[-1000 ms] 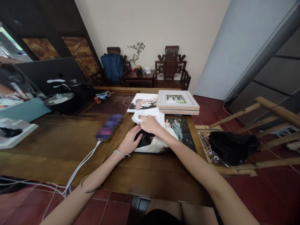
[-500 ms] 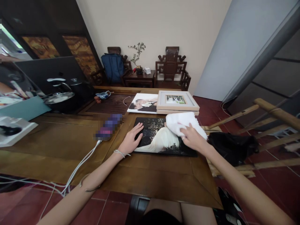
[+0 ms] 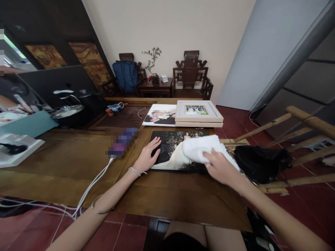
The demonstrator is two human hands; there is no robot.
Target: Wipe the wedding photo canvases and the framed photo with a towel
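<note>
A dark wedding photo panel lies flat on the wooden table in front of me. Its picture shows a couple and a long pale gown. At its left edge rests my left hand, fingers stretched out and pressing the panel. My right hand grips a folded white towel, which lies against the panel's right half and covers part of the picture.
Behind the panel are a white photo print and stacked light wood frames. A phone with white cables lies left of my left hand. Farther left stand a pot and kettle. A bamboo chair with a black bag is at right.
My right hand has moved the towel down toward me over the panel, uncovering the couple at its upper edge. My left hand stays in place.
</note>
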